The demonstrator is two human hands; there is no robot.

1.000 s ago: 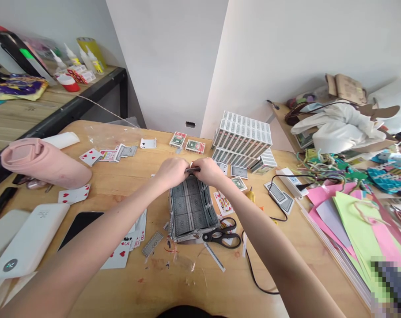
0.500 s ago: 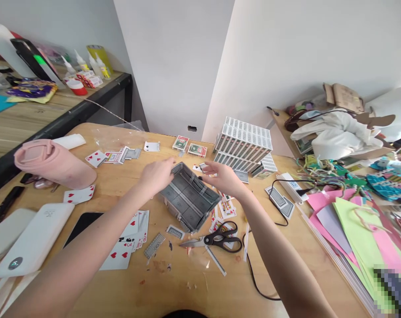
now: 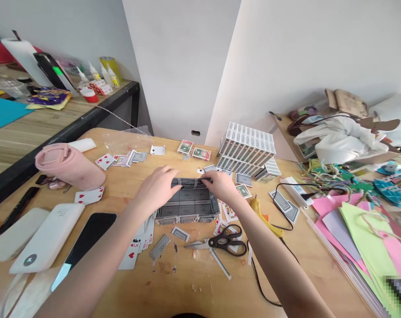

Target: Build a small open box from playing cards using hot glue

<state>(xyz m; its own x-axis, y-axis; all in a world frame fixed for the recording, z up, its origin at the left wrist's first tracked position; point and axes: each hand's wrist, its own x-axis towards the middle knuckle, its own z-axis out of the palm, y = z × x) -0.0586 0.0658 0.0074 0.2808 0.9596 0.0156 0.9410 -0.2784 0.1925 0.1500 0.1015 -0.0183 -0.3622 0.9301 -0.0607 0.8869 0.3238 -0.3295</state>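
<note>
An open-topped box made of grey-backed playing cards sits on the table before me, its long side toward me. My left hand grips its far left corner, thumb on the inner side and fingers curled beyond the rim. At the far rim's right part, my right hand pinches the wall between thumb and fingers. Black-handled scissors lie just in front of the box, with cut card pieces beside them. Loose face cards show at the box's right, partly behind my right arm.
A tall stack of card packs stands behind on the right. A yellow glue gun with a black cord lies by my right forearm. At left are a phone, a white power bank and a pink roll. Coloured paper covers the right.
The card box has turned from a slant to lie square before me. My right hand has closed on its far wall, and the left has shifted along to its corner. The view has tilted slightly.
</note>
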